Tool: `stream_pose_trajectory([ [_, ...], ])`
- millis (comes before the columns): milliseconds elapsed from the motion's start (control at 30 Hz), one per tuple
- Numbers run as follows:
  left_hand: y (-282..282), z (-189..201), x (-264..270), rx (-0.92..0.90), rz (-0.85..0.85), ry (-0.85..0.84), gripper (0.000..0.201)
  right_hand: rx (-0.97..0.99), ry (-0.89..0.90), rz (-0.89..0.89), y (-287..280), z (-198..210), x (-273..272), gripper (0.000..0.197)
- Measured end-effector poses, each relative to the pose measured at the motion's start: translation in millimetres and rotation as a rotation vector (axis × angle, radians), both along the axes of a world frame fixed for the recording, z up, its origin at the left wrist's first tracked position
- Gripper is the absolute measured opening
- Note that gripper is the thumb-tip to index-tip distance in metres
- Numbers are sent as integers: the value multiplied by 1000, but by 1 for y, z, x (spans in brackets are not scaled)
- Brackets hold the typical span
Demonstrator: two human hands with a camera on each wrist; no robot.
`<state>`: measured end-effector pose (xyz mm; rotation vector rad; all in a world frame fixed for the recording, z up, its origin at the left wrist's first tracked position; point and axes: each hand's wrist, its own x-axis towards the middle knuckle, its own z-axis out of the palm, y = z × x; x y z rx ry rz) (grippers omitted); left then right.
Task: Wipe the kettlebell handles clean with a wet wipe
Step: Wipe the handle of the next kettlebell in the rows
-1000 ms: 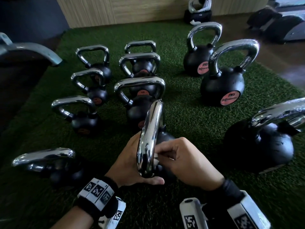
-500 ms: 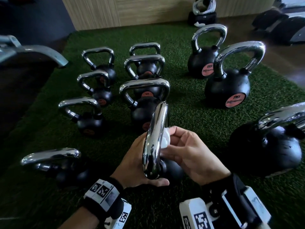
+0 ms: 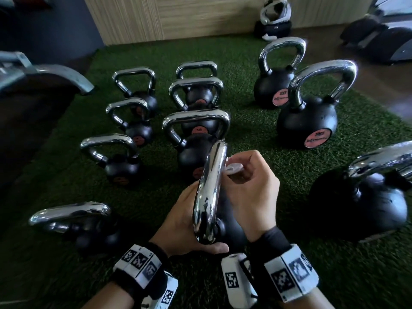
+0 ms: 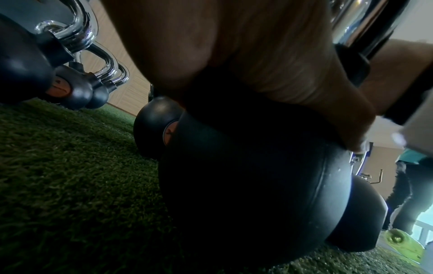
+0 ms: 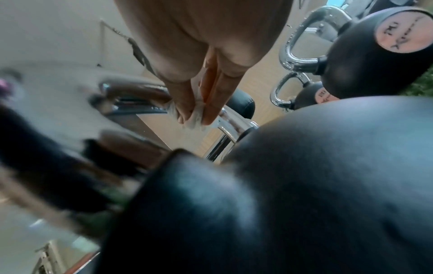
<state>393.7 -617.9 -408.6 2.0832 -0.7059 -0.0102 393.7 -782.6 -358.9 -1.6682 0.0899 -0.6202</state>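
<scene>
Green artificial turf (image 3: 256, 139) lay under me. Beyond it ran a pale wood-grain wall (image 3: 178, 16). A grey curved piece of gym equipment (image 3: 55, 74) sat at my far left, and dark padded gear (image 3: 379, 41) rested at far right.

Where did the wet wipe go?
In the head view the wet wipe is pinched in the right hand, pressed against the right side of the nearest kettlebell's shiny handle.
</scene>
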Motion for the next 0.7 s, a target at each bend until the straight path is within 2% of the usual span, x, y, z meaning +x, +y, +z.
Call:
stream_pose_trajectory([
  [167,-7,13,-7,-79,-2,-71,95,-100,39,-144,-2,1,21,22],
  [267,-15,19,-12,-117,25,-162,93,-129,113,-182,-8,-2,25,25],
  [367,-12,16,-12,-149,1,-113,86,-179,151,-162,-10,-1,27,23],
  [600,-9,22,-11,-65,-5,-165,84,-276,264,-96,-6,5,32,12],
  [700,-2,30,-5,66,-53,-75,86,-329,236,-76,-5,1,29,16],
])
